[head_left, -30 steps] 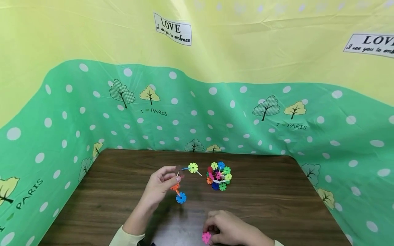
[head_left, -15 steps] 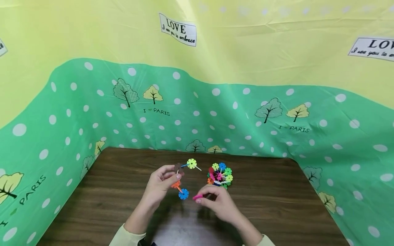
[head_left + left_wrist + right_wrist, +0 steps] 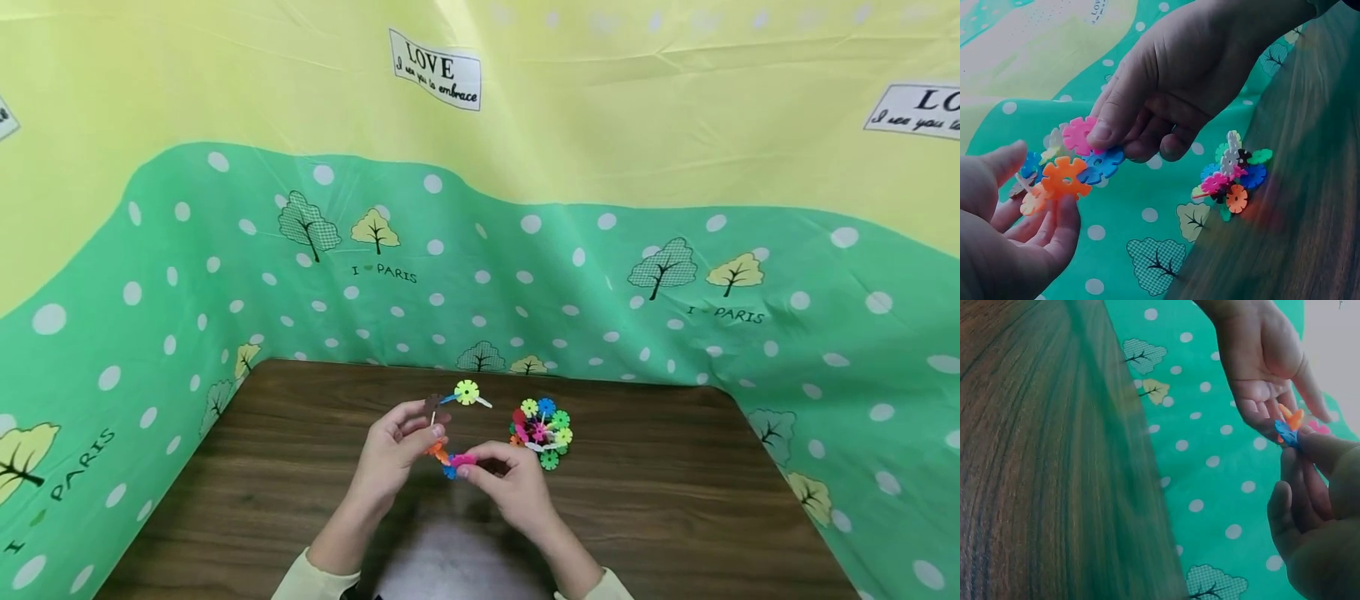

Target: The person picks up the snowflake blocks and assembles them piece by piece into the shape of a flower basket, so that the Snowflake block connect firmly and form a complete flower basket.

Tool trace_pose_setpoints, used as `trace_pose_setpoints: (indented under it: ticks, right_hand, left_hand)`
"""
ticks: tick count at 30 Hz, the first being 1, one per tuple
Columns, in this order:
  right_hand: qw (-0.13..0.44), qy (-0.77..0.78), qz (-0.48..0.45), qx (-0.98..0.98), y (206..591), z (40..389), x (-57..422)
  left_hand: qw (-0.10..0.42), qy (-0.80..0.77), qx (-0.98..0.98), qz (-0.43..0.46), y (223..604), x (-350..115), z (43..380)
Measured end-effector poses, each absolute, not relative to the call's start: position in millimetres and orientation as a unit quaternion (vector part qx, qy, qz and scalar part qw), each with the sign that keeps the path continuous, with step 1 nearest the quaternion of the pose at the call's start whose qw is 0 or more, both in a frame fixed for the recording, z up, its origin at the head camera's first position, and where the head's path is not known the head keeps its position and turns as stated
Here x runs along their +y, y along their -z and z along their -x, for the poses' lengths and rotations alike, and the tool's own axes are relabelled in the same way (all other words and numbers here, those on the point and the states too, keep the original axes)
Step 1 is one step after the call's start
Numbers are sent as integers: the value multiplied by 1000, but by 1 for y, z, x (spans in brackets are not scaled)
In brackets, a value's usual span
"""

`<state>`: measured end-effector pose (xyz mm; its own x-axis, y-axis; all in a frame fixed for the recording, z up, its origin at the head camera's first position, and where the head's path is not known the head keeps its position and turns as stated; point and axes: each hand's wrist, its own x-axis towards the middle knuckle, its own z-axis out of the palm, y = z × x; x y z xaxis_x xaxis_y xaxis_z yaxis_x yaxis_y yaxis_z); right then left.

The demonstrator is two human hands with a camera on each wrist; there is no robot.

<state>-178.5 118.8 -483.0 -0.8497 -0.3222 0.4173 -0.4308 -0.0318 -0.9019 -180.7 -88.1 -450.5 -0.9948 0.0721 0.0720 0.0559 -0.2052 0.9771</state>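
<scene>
In the head view, my left hand [image 3: 390, 458] holds a curved chain of notched plastic snowflake discs by its brown and orange pieces. A yellow disc [image 3: 467, 392] and a white one stick out at the chain's far end. At the near end sits a blue disc [image 3: 1104, 165], beside an orange disc [image 3: 1065, 177]. My right hand [image 3: 513, 487] pinches a pink snowflake disc [image 3: 1076, 135] between thumb and fingers. That pink disc overlaps the blue one; whether their slots are engaged I cannot tell. Fingers partly hide the chain.
A round cluster of joined snowflake discs [image 3: 558, 436] in many colours stands on the dark wooden table [image 3: 660, 500], right of my hands. A green and yellow printed cloth [image 3: 570, 275] hangs behind the table and along its sides.
My right hand has lifted the pink disc from near the table's front and brought it up and left to the chain's blue end. The left hand has stayed nearly in place, holding the chain.
</scene>
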Motion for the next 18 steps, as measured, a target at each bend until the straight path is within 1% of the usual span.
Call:
trace_pose_setpoints:
  ticks: [2,5,8,10,13,18]
  right_hand:
    - [50,-669,-274,-689,484,179,119]
    - [62,-671,-275,-685,485,180,120]
    - [62,-674,-268,-686,485,181,121]
    - [62,-677,-262,-685,485,182,121]
    - [71,-681,-263,-680,485,183,122]
    - [75,-684,-264,-676,484,183,123]
  left_hand:
    - [22,-765,640,-69,450,-89,180]
    - [66,-746,656,-97,449,-94,181]
    - [114,-723,673,-107,447,-101,181]
    - [137,-699,694,-107,446,-105,180]
    - [161,-658,726,-119,446,-106,179]
    - [174,-641,731,-156,450,-98,179]
